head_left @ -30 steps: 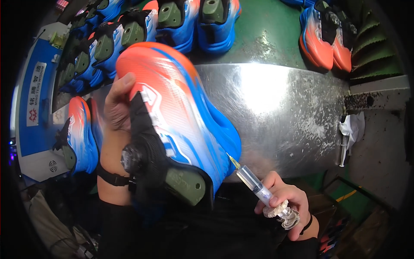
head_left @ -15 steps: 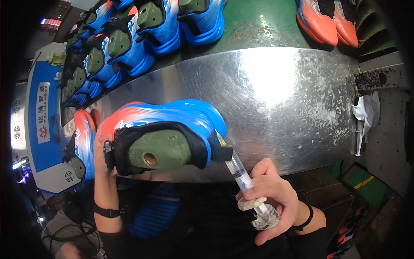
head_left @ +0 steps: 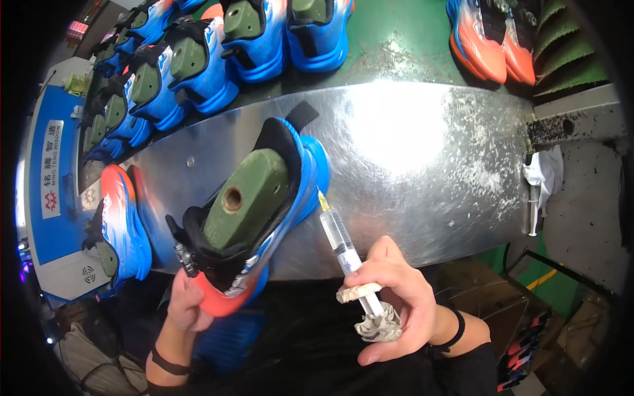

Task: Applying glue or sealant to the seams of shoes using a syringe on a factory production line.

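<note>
My left hand (head_left: 188, 305) grips the orange toe of a blue and orange running shoe (head_left: 300, 191), which tilts above the metal bench with its heel pointing away from me. A green shoe last (head_left: 247, 191) with a round hole fills the shoe's opening. In my right hand (head_left: 403, 300) is a clear syringe (head_left: 340, 241), its plunger end wrapped in crumpled greyish material. The syringe's yellow-based needle (head_left: 322, 200) points at the shoe's side near the sole line. Whether the tip touches the shoe I cannot tell.
A metal bench top (head_left: 422, 198) lies ahead. Beyond it, rows of similar shoes (head_left: 198, 63) stand on a green surface, with an orange pair (head_left: 485, 46) at right. Another shoe (head_left: 122, 224) sits at the left. A second syringe (head_left: 533, 208) and white cloth (head_left: 545, 168) hang at the bench's right edge.
My left hand has turned the shoe so its heel swings away from me and its toe comes nearer. The syringe has shifted slightly left with my right hand.
</note>
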Motion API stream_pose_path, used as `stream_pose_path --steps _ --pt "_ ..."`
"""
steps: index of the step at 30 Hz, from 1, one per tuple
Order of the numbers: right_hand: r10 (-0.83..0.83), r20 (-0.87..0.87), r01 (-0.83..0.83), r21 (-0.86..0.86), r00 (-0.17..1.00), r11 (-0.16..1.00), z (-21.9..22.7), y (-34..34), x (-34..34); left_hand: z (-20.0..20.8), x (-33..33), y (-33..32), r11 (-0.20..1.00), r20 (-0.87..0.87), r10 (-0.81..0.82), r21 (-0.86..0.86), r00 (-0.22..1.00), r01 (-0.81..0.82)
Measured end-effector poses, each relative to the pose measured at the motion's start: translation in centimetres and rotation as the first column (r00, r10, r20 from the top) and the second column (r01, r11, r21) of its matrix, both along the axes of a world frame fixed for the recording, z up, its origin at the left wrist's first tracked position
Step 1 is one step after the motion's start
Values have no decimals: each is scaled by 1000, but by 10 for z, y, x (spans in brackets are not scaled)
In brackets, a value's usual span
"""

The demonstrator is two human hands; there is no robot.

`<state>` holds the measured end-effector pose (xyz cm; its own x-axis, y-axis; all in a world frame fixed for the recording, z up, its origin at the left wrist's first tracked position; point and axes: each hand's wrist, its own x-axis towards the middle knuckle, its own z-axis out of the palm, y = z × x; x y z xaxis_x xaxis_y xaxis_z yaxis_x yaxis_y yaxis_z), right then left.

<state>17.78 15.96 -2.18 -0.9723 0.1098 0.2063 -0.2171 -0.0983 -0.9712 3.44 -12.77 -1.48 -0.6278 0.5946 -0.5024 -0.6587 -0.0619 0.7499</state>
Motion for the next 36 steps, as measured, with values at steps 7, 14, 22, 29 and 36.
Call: stream_pose_path --steps 7,14,22,29,36 --pt "153 53 -156 68 987 985 30 2 -2 1 30 23 987 237 -34 159 971 -5" --pt "172 233 -201 107 957 974 86 13 29 -6 38 66 864 493 -346 499 798 66" --pt "44 253 -103 224 966 969 127 23 71 -28 42 125 678 414 -589 720 694 146" --pt "-62 139 -10 462 988 887 117 25 87 -37 42 158 665 338 -565 727 753 173" --pt "-119 17 87 587 993 805 107 17 86 -32 43 171 721 361 -539 666 761 194"
